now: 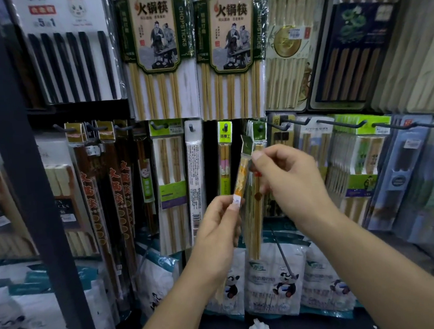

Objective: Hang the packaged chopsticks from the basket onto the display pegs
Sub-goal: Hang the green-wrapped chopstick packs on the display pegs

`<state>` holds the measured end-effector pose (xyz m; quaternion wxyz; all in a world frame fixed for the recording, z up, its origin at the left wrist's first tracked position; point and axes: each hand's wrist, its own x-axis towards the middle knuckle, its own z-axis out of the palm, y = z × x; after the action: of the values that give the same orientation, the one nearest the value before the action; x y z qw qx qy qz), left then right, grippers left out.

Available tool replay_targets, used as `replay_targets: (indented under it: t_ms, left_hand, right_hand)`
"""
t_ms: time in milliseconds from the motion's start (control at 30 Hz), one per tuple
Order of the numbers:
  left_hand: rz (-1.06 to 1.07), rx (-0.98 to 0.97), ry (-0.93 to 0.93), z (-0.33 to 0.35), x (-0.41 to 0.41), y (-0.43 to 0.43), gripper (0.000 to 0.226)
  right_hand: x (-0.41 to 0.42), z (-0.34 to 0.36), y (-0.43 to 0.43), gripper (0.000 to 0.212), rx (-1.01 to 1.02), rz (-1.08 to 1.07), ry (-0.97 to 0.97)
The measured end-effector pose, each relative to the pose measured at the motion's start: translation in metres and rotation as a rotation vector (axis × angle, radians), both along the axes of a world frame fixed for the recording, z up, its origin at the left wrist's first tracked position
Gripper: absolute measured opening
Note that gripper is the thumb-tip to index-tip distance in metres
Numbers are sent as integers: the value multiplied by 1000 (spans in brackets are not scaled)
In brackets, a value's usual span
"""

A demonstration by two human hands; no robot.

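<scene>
Head view: tilted chopstick pack; left hand pinches its middle, right hand pinches near top.

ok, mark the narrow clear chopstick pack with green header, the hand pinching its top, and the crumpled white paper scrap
narrow clear chopstick pack with green header (240, 182), head view, orange printed part.
right hand (291, 182), head view, back of hand.
crumpled white paper scrap (260, 327), head view, its middle.

Two bare forearms; left hand & right hand bare too, nails short, plain, pale-tipped.
</scene>
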<state>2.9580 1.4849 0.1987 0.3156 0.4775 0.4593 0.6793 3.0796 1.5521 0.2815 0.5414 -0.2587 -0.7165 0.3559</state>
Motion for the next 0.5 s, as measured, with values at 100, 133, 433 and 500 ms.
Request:
replay_targets:
  t_ms: [100,133,433,500]
  left_hand:
    - [20,38,102,3,8,1,18]
    - [18,42,132,4,10,2,16]
    - [123,6,332,26,11,22,5]
    - [131,-3,353,26,10,25,4]
  right_hand:
    - [1,2,1,15,10,12,37]
    - [2,4,3,16,13,0,45]
    - [-7,21,35,31,-61,-140,82]
    - [-10,22,39,35,-83,-164,92]
